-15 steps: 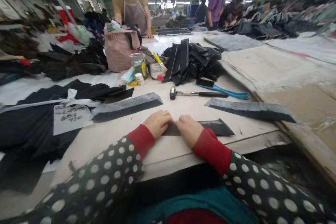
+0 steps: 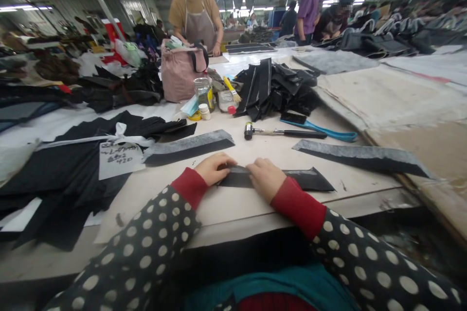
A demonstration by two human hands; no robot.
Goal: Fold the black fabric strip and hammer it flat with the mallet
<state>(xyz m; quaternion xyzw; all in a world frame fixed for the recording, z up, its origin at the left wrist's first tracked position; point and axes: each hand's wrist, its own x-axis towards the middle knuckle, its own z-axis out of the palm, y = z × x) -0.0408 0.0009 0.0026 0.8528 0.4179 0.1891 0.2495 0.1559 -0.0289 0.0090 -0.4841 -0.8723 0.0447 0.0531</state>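
Note:
A narrow black fabric strip (image 2: 308, 180) lies on the worktable (image 2: 248, 209) near its front edge. My left hand (image 2: 213, 167) presses on the strip's left end with curled fingers. My right hand (image 2: 265, 177) lies beside it and pinches the strip's top edge near the middle. The two hands are a little apart, with a short stretch of strip showing between them. Both sleeves are black with white dots and red cuffs.
Two grey-black fabric strips (image 2: 189, 146) (image 2: 361, 155) lie beyond my hands. Behind them are a small hammer (image 2: 280, 131), a blue-handled brush (image 2: 317, 128), a pile of black pieces (image 2: 273, 85), jars (image 2: 203, 93), a pink bag (image 2: 180, 73) and a labelled black bundle (image 2: 73, 165). People work at the far tables.
My hands, which touched each other on the strip, have drawn slightly apart. The camera has shifted a little, so everything sits further right in the frame.

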